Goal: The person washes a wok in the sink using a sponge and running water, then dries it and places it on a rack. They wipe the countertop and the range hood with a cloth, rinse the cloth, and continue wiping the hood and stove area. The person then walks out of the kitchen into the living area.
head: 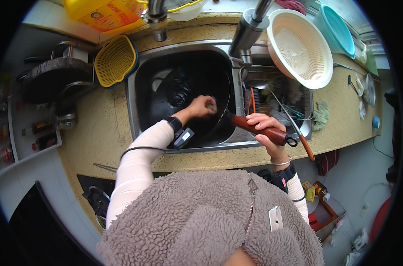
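Observation:
A black wok [194, 116] lies tilted in the left basin of the steel sink [132, 109], with some water shining at its bottom. Its reddish-brown wooden handle [239, 122] reaches over the divider toward the right basin. My right hand [268, 129] is wrapped around that handle near its end loop. Inside the wok, my left hand [199, 107] is closed around a small greyish scouring pad [212, 105] against the right inner wall. The pad is blurred and mostly hidden by the fingers.
Over the sink hang a faucet [244, 36] and a second spout [159, 26]. A wire rack [281, 113] in the right basin bears a long-handled ladle [289, 118]. Nearby are a white colander [301, 50], a yellow basket [116, 61] and a green cloth [320, 115].

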The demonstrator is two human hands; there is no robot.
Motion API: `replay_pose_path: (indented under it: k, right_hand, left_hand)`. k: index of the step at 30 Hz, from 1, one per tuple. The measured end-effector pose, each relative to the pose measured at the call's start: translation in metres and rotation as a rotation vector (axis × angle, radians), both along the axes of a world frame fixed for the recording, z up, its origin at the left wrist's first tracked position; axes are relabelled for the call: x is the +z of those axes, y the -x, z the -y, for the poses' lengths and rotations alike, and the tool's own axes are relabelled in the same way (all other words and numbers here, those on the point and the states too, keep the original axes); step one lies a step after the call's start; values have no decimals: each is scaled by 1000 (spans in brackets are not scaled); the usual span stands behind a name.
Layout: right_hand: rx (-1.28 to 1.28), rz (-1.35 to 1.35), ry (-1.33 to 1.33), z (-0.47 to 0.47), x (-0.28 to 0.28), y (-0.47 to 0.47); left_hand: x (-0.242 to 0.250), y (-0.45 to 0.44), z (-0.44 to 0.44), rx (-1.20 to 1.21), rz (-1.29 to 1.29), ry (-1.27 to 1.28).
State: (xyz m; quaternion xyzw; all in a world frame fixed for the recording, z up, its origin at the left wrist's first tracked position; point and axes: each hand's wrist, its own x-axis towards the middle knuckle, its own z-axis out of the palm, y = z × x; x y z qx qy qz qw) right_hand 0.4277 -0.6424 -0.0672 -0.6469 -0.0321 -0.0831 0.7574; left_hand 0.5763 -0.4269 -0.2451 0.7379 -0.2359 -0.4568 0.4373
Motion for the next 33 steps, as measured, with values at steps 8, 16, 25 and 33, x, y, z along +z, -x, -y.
replay_pose_path:
  k: [8, 16, 25, 33]
  right_hand:
    - [26, 309, -281, -82, 90, -84]
    - [40, 289, 139, -109, 197, -79]
    - [-54, 402, 104, -109, 249, -58]
    - [-426, 311, -319, -74, 275, -32]
  left_hand:
    - [68, 14, -39, 1, 105, 270]
    - [-14, -47, -112, -80, 914, -286]
    - [-14, -61, -109, 266, 237, -104]
    - [38, -44, -121, 263, -175, -56]
